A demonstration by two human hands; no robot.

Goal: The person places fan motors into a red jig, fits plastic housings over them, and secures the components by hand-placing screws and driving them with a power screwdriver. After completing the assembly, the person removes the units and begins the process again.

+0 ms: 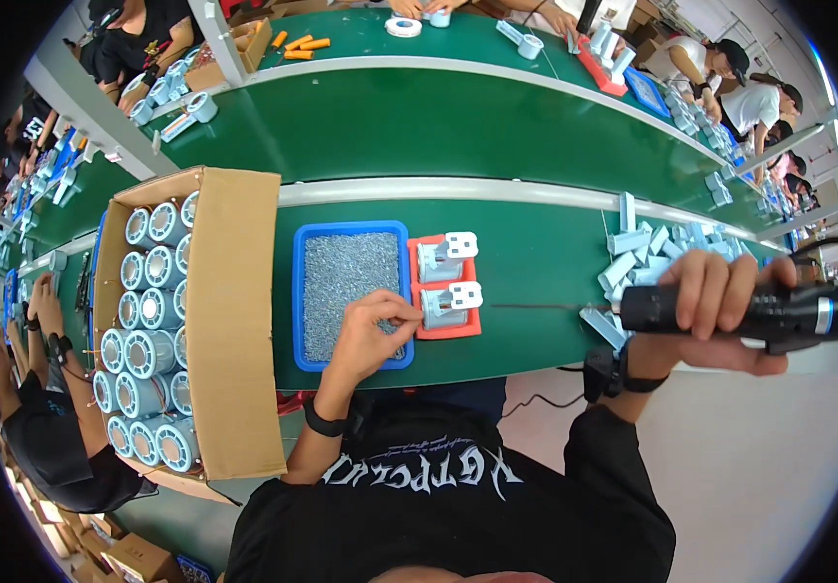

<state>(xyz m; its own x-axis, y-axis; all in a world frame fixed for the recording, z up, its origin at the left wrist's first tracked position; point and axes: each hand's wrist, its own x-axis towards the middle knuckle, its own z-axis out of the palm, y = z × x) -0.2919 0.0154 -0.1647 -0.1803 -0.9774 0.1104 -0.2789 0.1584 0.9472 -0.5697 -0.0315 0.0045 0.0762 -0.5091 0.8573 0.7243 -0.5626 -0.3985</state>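
Observation:
My right hand (715, 296) is wrapped round a black electric screwdriver (798, 313), held level with its long thin bit pointing left. The bit's tip stops short of a red fixture (462, 331), apart from it. Two light blue plastic housings with white tops sit in that fixture, a nearer housing (445, 315) and a farther housing (435, 262). At the nearer one's left side, my left hand (372, 335) has thumb and forefinger pinched together; whatever they hold is too small to make out. Beside it lies a blue tray (298, 301) full of small metal screws (349, 267).
A cardboard box (234, 321) of round light blue cylinders (150, 355) stands at the left. Loose light blue plastic parts (632, 255) are heaped at the right. A metal rail (496, 191) crosses behind the green table (535, 248). Other people work across and to the left.

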